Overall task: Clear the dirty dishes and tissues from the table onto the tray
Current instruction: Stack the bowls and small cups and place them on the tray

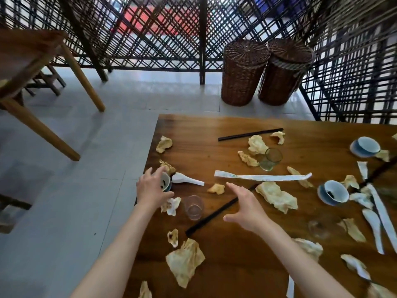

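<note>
Two bare forearms reach in from the bottom edge over a wooden desk [214, 130]. The left hand [153, 191] sits at the desk's left edge, fingers spread and curved over a small bowl [166, 183] with a dark smear inside; whether the fingers actually grip the bowl cannot be told. The right hand [246, 206] hovers above the desk with fingers spread and thumb out, holding nothing, just over a dark chopstick [211, 214] that lies diagonally.

Beside the small bowl a white spoon [187, 179] points to the right. Just below it stand a clear glass [193, 207] and a crumpled tissue [171, 205]. A large stained tissue [184, 262] lies near the left forearm, another [277, 197] just right of the right hand. Further out, a long white paper strip [263, 177] stretches across the desk, a tipped glass [270, 161] lies beyond it among more tissues, and a second dark chopstick [250, 134] lies near the far edge. Two blue-and-white bowls on saucers sit to the right, one near [335, 192], one far [365, 146].

Past the desk, two wicker baskets [266, 72] stand on the tiled floor against a lattice screen [171, 29]
</note>
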The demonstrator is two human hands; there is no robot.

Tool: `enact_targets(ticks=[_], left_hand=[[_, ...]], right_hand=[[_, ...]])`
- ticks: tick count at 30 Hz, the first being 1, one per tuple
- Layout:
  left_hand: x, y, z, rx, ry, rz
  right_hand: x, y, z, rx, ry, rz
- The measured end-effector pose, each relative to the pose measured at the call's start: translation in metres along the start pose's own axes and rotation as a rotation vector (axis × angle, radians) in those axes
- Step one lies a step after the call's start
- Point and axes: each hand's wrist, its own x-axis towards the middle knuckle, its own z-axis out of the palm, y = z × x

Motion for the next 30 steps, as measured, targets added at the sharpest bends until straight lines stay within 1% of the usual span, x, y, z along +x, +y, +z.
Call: enact_targets(ticks=[6,13,16,22,25,30], left_hand=[[0.006,-0.006,0.008,-0.129,-0.018,-0.052],[-0.002,-0.002,0.001,-0.113,0.035,-0.041],[-0.007,0.013,-0.011,-0.147,0.064,-0.007],[-0.030,0.079,-0.033,-0.229,0.177,0.099],[-0.046,0.127,-0.033,-0.264,0.166,0.159],[-0.082,0.227,-0.017,-0.360,0.125,0.250]], right_hand=[[-0.003,0.000,-0.006,0.018,-0.003,0.010],[-0.019,0.009,-0.030,0.055,-0.006,0.020],[-0.029,0.016,-0.046,0.079,0.032,0.029],[-0.052,0.050,-0.090,0.082,0.094,0.079],[-0.064,0.077,-0.115,0.078,0.118,0.068],[-0.083,0.138,-0.164,0.079,0.153,0.052]])
